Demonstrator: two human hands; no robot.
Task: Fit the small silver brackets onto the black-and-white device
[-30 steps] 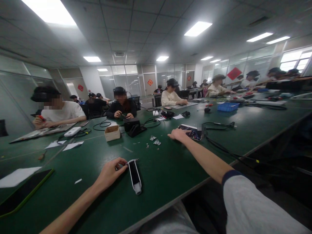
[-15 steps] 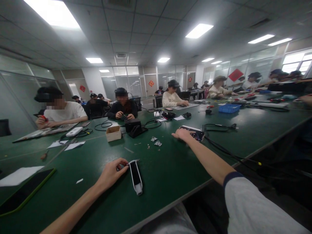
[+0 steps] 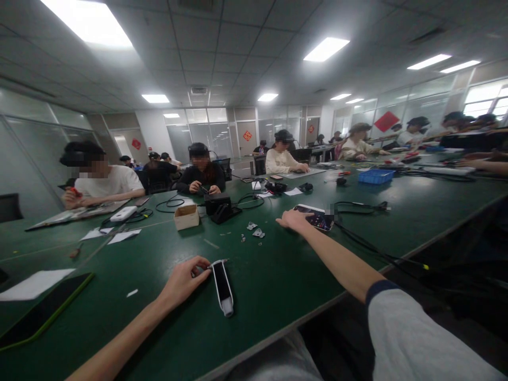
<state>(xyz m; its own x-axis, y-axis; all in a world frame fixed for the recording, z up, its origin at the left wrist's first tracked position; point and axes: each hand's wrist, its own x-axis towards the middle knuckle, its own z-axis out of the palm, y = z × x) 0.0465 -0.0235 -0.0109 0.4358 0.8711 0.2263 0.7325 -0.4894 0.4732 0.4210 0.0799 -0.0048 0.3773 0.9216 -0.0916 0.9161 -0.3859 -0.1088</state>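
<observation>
A narrow white-edged casing (image 3: 223,288) with a dark inside lies on the green table. My left hand (image 3: 186,278) rests beside it with fingers curled, thumb and forefinger together at its upper left corner. Whatever is between those fingertips is too small to make out. A thin metal piece juts from the casing's upper end. Farther off, my right hand (image 3: 292,218) lies over the left part of a smartphone (image 3: 320,219) with a lit screen, its fingers stretched out. Between the hands lie small metal brackets (image 3: 259,233) and a few tiny parts (image 3: 243,238).
A cardboard box (image 3: 186,217) and a black device (image 3: 218,207) stand ahead. Black cables (image 3: 363,207) run past the phone. On the left lie a green-edged dark tablet or phone (image 3: 45,312) and white paper (image 3: 35,284). A blue tray (image 3: 375,177) sits farther right. Several people work around the table.
My right hand has shifted slightly over the smartphone, whose screen content looks different. My left hand stays at the casing. The whole view has swung slightly left.
</observation>
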